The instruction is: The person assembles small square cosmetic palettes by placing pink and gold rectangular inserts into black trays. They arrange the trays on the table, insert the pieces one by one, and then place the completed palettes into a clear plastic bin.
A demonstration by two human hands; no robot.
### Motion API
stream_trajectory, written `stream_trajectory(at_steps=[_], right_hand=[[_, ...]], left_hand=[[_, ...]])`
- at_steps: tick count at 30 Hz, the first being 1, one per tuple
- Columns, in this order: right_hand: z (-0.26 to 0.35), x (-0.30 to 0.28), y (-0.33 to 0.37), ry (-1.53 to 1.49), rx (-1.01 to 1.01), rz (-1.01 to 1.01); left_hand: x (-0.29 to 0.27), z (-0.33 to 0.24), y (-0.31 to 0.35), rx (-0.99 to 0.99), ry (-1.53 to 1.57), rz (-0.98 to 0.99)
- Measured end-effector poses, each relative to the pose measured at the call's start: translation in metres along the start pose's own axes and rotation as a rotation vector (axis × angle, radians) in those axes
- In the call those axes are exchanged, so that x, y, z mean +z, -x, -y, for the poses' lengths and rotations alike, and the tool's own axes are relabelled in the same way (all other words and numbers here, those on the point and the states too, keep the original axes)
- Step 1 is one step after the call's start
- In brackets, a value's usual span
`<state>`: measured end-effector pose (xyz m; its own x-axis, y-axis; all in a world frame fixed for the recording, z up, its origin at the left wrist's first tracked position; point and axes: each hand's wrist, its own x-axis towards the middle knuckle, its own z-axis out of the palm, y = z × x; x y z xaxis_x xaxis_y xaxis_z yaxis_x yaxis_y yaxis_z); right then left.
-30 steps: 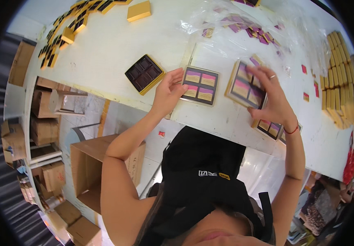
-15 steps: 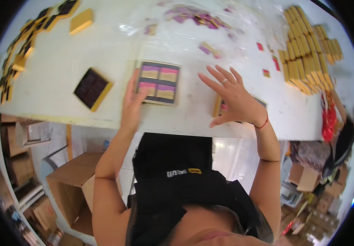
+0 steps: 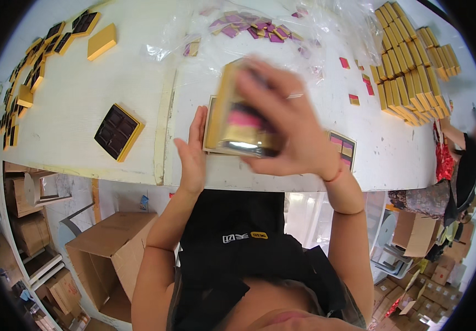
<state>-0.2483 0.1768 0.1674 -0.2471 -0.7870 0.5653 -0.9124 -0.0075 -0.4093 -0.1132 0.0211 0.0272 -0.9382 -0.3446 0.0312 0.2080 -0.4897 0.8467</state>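
My right hand [image 3: 290, 118] is raised over the white table [image 3: 83, 99] and holds a gold box [image 3: 243, 118] with pink and yellow pieces inside. The box is tilted, close to the camera and blurred. My left hand [image 3: 191, 157] is flat with its fingers straight, just left of the lifted box, near the table's front edge. It holds nothing. A gold-edged tray [image 3: 210, 129] lies on the table behind the lifted box, mostly hidden by it.
A dark empty gold-rimmed tray [image 3: 117, 132] lies to the left and a filled box [image 3: 341, 148] to the right. Stacked gold lids [image 3: 409, 71] fill the far right. A clear bag of purple wrapped pieces [image 3: 249, 25] lies behind. An open cardboard carton [image 3: 105, 259] stands on the floor.
My right hand has taken up a filled box and lifted it toward the camera. My left hand has come off the box on the table and turned upright beside it.
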Motion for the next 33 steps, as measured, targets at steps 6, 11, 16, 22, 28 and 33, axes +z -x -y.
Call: stream_trajectory(at_steps=[6, 11, 16, 22, 28, 33], right_hand=[[0.001, -0.012, 0.037, 0.102, 0.187, 0.352], [-0.016, -0.101, 0.145, 0.459, 0.749, 0.648], [-0.05, -0.109, 0.224, 0.004, 0.989, 0.19], [-0.007, -0.097, 0.118, -0.035, 0.547, -0.263], [0.003, -0.051, 0.08, 0.028, 0.339, 0.256], [0.013, -0.024, 0.146, -0.404, 0.55, -0.249]], left_hand=[[0.003, 0.008, 0.004, -0.012, 0.021, -0.005], [-0.002, 0.004, 0.005, -0.017, 0.06, 0.138], [0.001, 0.008, 0.002, -0.157, 0.01, 0.1], [0.027, 0.03, 0.004, -0.082, -0.096, 0.178], [0.054, 0.013, -0.002, -0.446, 0.199, 0.124], [0.077, -0.021, -0.016, -0.543, -0.116, 0.298]])
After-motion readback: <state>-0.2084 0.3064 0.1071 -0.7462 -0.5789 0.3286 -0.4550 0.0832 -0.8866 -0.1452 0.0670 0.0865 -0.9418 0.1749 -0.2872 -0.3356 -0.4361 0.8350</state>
